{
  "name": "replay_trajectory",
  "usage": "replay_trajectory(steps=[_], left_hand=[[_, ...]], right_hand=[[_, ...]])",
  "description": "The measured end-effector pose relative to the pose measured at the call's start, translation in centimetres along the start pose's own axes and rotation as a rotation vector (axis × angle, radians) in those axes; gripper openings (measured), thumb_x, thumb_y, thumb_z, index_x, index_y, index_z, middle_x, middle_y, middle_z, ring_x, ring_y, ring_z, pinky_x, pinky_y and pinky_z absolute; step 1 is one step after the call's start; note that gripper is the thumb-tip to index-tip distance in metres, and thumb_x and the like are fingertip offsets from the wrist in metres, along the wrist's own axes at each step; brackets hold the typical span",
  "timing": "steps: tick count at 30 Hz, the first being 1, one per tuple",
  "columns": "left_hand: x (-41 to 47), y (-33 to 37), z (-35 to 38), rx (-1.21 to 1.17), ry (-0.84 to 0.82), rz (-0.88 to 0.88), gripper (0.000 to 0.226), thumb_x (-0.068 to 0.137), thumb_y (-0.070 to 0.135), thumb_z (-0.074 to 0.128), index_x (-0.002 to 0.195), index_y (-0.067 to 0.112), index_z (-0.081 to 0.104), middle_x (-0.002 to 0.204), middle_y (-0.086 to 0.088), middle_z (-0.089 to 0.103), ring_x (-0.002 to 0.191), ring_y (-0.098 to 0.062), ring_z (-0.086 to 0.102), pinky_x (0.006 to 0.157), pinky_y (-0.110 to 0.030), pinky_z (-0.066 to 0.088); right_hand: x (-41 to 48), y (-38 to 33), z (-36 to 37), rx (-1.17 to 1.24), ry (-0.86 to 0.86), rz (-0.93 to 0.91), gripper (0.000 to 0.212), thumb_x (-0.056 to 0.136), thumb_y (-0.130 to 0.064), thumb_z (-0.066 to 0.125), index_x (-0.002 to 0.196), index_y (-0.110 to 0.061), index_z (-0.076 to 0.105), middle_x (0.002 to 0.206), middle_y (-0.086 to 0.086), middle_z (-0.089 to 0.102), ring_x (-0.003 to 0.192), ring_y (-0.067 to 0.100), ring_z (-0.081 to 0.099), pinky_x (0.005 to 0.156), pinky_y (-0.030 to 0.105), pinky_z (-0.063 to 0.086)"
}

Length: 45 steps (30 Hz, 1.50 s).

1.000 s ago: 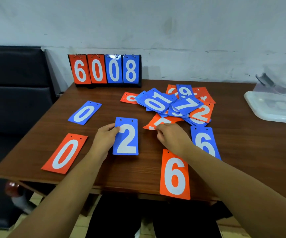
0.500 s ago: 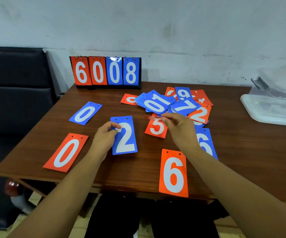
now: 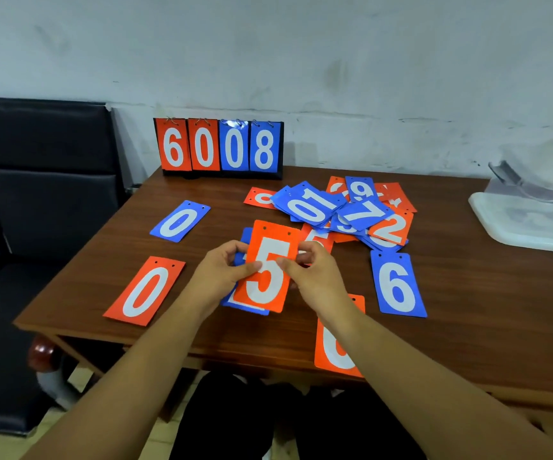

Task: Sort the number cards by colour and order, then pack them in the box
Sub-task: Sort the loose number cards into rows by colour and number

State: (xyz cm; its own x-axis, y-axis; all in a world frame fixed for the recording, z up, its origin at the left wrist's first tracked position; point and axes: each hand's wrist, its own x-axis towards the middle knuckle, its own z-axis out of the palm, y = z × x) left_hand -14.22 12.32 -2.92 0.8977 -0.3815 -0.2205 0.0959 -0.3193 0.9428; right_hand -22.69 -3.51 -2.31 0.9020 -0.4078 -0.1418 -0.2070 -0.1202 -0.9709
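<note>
I hold an orange 5 card (image 3: 268,287) upright-facing above the table, both hands pinching its sides. My left hand (image 3: 220,275) grips its left edge together with the blue 2 card (image 3: 247,306), which is mostly hidden behind it. My right hand (image 3: 316,277) pinches the right edge. Laid out singly are a blue 0 (image 3: 179,224), an orange 0 (image 3: 145,290), a blue 6 (image 3: 396,287) and an orange 6 (image 3: 333,355), half covered by my right forearm. A mixed pile of blue and orange cards (image 3: 345,210) lies behind my hands.
A flip scoreboard (image 3: 218,147) showing 6008 stands at the table's back edge. A clear plastic box (image 3: 527,227) sits at the far right. A second orange card (image 3: 318,239) peeks out behind my right hand. A black seat (image 3: 36,194) is left of the wooden table (image 3: 467,310).
My right hand pulled the orange 5 out of the pile and brought it over the blue 2. My left hand now grips both cards.
</note>
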Motion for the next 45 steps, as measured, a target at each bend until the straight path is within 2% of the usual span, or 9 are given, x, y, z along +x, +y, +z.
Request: replay_trajectory(steps=[7, 11, 15, 19, 24, 29, 33, 38, 45], left_hand=[[3.5, -0.6, -2.9, 0.101, 0.137, -0.028, 0.018, 0.097, 0.015, 0.056, 0.107, 0.029, 0.063, 0.107, 0.008, 0.057, 0.084, -0.021, 0.068, 0.069, -0.04, 0.059], [8.0, -1.8, -5.6, 0.311, 0.2, 0.101, 0.044, 0.093, 0.009, 0.06, 0.126, 0.035, 0.047, 0.123, -0.001, 0.053, 0.098, -0.016, 0.061, 0.063, -0.024, 0.05], [11.9, -2.0, -6.6, 0.534, 0.327, 0.125, 0.049, 0.092, 0.012, 0.062, 0.136, 0.027, 0.045, 0.111, -0.01, 0.056, 0.075, -0.014, 0.055, 0.054, -0.022, 0.038], [14.8, -3.0, -6.4, 0.77, 0.337, 0.158, 0.041, 0.09, 0.023, 0.066, 0.13, 0.021, 0.054, 0.106, -0.013, 0.06, 0.107, -0.031, 0.054, 0.08, -0.036, 0.045], [16.1, -4.0, -6.6, 1.043, 0.349, 0.183, 0.03, 0.095, 0.038, 0.057, 0.123, 0.03, 0.065, 0.135, -0.011, 0.047, 0.126, -0.032, 0.036, 0.105, -0.038, 0.032], [12.5, -2.9, -5.9, 0.776, 0.391, 0.341, 0.023, 0.098, 0.025, 0.054, 0.116, 0.02, 0.066, 0.12, -0.006, 0.057, 0.113, -0.024, 0.05, 0.094, -0.036, 0.044], [5.5, -1.3, -2.8, 0.423, 0.095, 0.2, 0.022, 0.095, 0.041, 0.056, 0.113, 0.029, 0.06, 0.103, 0.008, 0.065, 0.088, -0.006, 0.063, 0.077, -0.027, 0.051], [-0.4, -2.5, -0.3, 0.216, -0.15, 0.052, 0.051, 0.088, 0.024, 0.07, 0.13, 0.037, 0.044, 0.113, 0.009, 0.064, 0.106, -0.011, 0.064, 0.089, -0.036, 0.057], [-3.3, -4.1, 0.7, 0.502, -0.101, 0.128, 0.041, 0.093, 0.024, 0.064, 0.13, 0.035, 0.052, 0.126, 0.005, 0.058, 0.108, -0.009, 0.057, 0.084, -0.02, 0.052]], right_hand=[[2.3, 0.4, 0.8, -0.03, 0.047, 0.103, 0.034, 0.094, -0.025, 0.062, 0.127, -0.018, 0.059, 0.124, 0.002, 0.066, 0.105, 0.018, 0.068, 0.08, 0.031, 0.056], [4.0, 0.5, 1.1, -0.102, 0.029, 0.133, 0.036, 0.092, -0.025, 0.064, 0.127, -0.017, 0.058, 0.125, 0.004, 0.066, 0.105, 0.019, 0.068, 0.082, 0.035, 0.057], [5.5, 0.5, 1.6, -0.181, 0.029, 0.134, 0.037, 0.09, -0.027, 0.067, 0.124, -0.018, 0.057, 0.125, 0.004, 0.065, 0.105, 0.019, 0.067, 0.084, 0.037, 0.059], [6.2, 0.6, 1.8, -0.22, 0.015, 0.114, 0.038, 0.09, -0.026, 0.067, 0.126, -0.017, 0.057, 0.124, 0.002, 0.065, 0.105, 0.017, 0.067, 0.081, 0.031, 0.058], [6.6, 1.2, 1.4, -0.258, 0.023, 0.108, 0.039, 0.09, -0.029, 0.068, 0.125, -0.017, 0.058, 0.124, 0.002, 0.065, 0.106, 0.017, 0.067, 0.084, 0.036, 0.058], [5.5, 1.4, 0.5, -0.249, 0.043, 0.095, 0.039, 0.089, -0.027, 0.069, 0.124, -0.014, 0.058, 0.123, 0.002, 0.065, 0.099, 0.013, 0.065, 0.082, 0.034, 0.059], [3.6, 1.6, 0.0, -0.211, 0.036, 0.078, 0.04, 0.088, -0.024, 0.07, 0.124, -0.015, 0.057, 0.123, 0.003, 0.065, 0.09, 0.01, 0.064, 0.074, 0.028, 0.058], [0.5, 1.8, -0.2, -0.209, -0.034, 0.08, 0.036, 0.091, -0.026, 0.066, 0.124, -0.014, 0.058, 0.118, -0.003, 0.065, 0.094, 0.011, 0.066, 0.077, 0.03, 0.06], [-4.5, 4.3, -2.8, -0.958, 0.006, -0.209, 0.041, 0.098, -0.041, 0.049, 0.133, -0.021, 0.05, 0.139, -0.001, 0.047, 0.127, 0.013, 0.044, 0.103, 0.028, 0.042]])
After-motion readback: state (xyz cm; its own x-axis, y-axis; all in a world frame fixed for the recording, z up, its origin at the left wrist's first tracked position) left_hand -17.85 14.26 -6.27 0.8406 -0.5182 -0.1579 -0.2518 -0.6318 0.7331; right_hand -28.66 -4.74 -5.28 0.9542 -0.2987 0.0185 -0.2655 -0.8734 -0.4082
